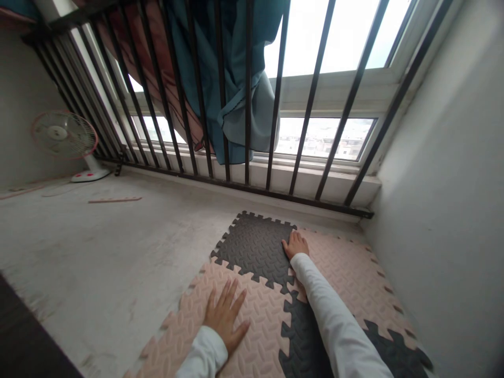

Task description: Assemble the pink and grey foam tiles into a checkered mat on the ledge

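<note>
My left hand [225, 316] lies flat with fingers spread on a pink foam floor mat tile [260, 312]. Farther ahead, my right hand [296, 244] rests over the seam between a dark grey foam tile [255, 244] and another pink tile [342, 262], its fingers pointing forward and its thumb out to the left. Toothed edges link the dark tile to the near pink one. Below my right sleeve another dark tile [303, 336] shows, partly hidden by the arm. A further dark piece [396, 349] sits at the lower right.
Black metal railing [246, 185] runs along the window side, with blue and pink curtains [205, 100] behind it. A white wall [444, 210] borders the mats on the right. On the concrete floor [129, 252] stand a fan [63, 139] and a thin pinkish strip [114, 200].
</note>
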`<state>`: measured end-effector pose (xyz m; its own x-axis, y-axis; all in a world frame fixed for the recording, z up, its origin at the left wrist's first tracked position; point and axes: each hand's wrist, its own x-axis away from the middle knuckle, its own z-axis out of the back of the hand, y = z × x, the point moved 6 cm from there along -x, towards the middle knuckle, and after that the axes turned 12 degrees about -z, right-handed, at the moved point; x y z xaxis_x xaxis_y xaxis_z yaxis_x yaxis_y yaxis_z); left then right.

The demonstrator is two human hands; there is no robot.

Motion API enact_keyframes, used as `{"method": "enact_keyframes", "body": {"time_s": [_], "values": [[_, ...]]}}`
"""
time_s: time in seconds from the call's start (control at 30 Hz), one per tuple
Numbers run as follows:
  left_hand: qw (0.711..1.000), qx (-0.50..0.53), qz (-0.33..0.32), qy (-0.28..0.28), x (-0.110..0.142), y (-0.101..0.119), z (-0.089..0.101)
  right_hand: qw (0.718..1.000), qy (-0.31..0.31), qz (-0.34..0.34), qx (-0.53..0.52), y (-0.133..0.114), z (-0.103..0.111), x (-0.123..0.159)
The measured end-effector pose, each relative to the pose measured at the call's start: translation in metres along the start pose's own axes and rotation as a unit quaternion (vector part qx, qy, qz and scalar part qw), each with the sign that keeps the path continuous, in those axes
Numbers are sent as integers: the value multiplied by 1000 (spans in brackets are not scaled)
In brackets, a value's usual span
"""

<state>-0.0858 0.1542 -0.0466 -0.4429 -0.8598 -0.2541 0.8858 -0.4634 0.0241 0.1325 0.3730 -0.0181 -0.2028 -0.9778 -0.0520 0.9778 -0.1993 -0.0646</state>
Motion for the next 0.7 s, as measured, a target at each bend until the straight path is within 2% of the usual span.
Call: {"method": "enact_keyframes", "body": {"time_s": [0.17,0.3,0.4,0.5,0.63,0.7], "values": [[1000,2,-12,-8,1,0,1,1000,-4,-27,5,4,-4,-14],[1000,-3,-12,-14,1,1,4,999,16,-32,-31,2,3,-20],[1000,2,-8,-20,0,2,5,992,7,-35,-124,3,11,-25],[999,15,1,-28,0,2,5,968,-21,-57,-243,9,22,-29],[999,30,10,-37,-1,1,3,946,14,-71,-315,23,45,-7],[998,36,13,-40,-2,1,3,913,31,-90,-398,39,53,22]]}}
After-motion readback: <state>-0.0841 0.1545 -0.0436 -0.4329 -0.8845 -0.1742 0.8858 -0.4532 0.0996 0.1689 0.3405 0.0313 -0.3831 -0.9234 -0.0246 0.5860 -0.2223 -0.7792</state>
